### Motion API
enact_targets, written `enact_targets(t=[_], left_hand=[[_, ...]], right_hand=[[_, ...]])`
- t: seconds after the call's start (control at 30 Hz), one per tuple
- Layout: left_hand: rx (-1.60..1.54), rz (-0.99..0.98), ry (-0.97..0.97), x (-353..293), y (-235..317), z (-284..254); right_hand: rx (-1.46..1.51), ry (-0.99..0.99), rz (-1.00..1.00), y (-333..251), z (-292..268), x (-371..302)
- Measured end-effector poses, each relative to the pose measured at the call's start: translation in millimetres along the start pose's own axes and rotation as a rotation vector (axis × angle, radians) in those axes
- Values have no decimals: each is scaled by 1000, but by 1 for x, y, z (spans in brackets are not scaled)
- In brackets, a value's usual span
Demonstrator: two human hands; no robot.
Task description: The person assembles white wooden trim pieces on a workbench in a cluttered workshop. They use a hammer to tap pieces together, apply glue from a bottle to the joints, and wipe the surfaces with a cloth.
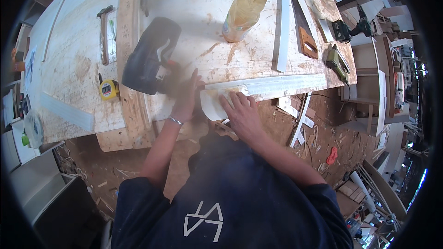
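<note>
My right hand (242, 115) lies over a white, curved-edged piece (212, 105) at the bench's front edge, fingers bent onto its top and the thumb hidden. Close to that piece's left end is my left hand (185, 101), seen edge-on with a finger stretched forward. It seems to hold nothing, though a smeared patch blurs its far side. Just beyond it lies a dark, jug-shaped object (147, 62) with a handle-like opening and a small red part. A long whitish strip (290, 85) runs rightward along the edge from the curved piece.
On the bench (194, 46) are a plastic bottle (244, 9), handsaw (302, 27), metal strip (281, 27), green tool (338, 64), hammer (104, 37), yellow tape measure (109, 90) and long wooden board (129, 41). A cordless drill (355, 27) sits at right. Offcuts litter the floor (318, 143).
</note>
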State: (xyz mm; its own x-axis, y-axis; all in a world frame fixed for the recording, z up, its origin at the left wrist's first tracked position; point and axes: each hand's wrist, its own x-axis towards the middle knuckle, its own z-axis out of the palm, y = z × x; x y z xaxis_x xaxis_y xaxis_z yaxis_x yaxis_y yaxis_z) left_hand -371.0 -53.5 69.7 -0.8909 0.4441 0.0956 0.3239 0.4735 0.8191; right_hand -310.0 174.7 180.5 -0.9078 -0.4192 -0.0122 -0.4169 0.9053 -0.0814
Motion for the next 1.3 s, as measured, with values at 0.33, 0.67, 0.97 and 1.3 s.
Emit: enact_targets(t=[0.33,0.67,0.97,1.3], left_hand=[[82,27,4,-2,1,-3],[3,2,123,2,-17,15],[238,67,191,2,-41,22],[194,71,192,2,-31,19]], right_hand=[[25,-42,-7,2,-2,6],[88,-269,-6,-16,-26,10],[82,-308,8,-19,-30,10],[154,-282,25,-17,-29,2]])
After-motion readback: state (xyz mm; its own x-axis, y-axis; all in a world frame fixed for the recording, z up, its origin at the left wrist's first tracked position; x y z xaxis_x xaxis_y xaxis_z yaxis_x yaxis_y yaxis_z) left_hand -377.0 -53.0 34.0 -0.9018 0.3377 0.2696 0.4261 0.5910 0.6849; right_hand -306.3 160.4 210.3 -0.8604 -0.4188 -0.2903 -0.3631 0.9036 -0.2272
